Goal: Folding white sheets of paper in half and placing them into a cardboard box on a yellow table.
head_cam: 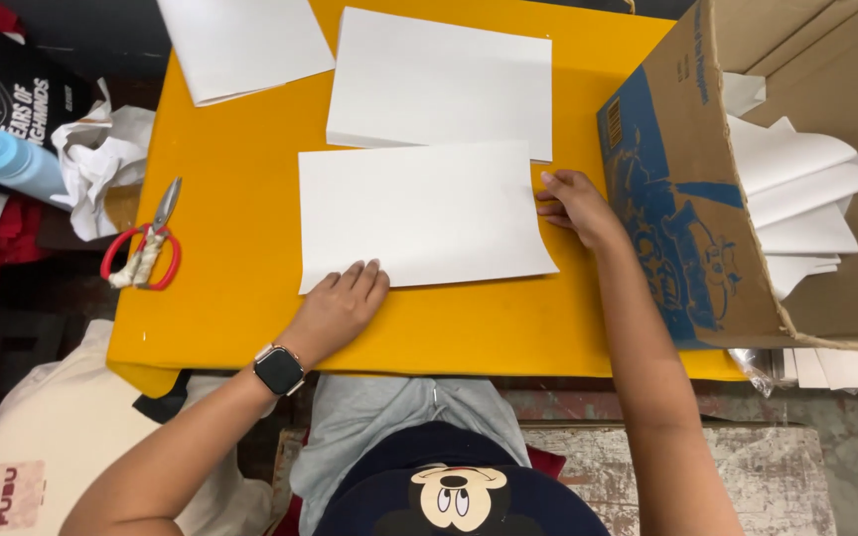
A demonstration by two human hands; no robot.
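White paper sheet (424,213) is lying flat near the middle of the yellow tabletop (230,199), its long edges running across the person's view. The left hand (335,308) is pressing down on the sheet's near left corner, fingers extended and close together, palm flat, gripping nothing. The right hand (576,206) is resting at the sheet's right edge, fingers curled lightly against the paper's border; whether it is pinching the edge or only touching it cannot be told. The sheet's near right corner is lifting slightly and showing a curved edge.

Progress, as a judgement: the sheet is showing no crease, so any folding appears not yet begun. A second white sheet (441,79) is lying just beyond the first, overlapped by it along the far edge, and a third sheet (242,45) is sitting at the far left corner, hanging partly off the tabletop.

Red-handled scissors (143,248) are lying untouched, well to the left. A cardboard box (687,199) is standing open at the right, holding white folded papers (796,189). Crumpled paper (101,154) and a blue bottle (12,161) are sitting off the left edge. Worn concrete floor (846,447) is showing below.
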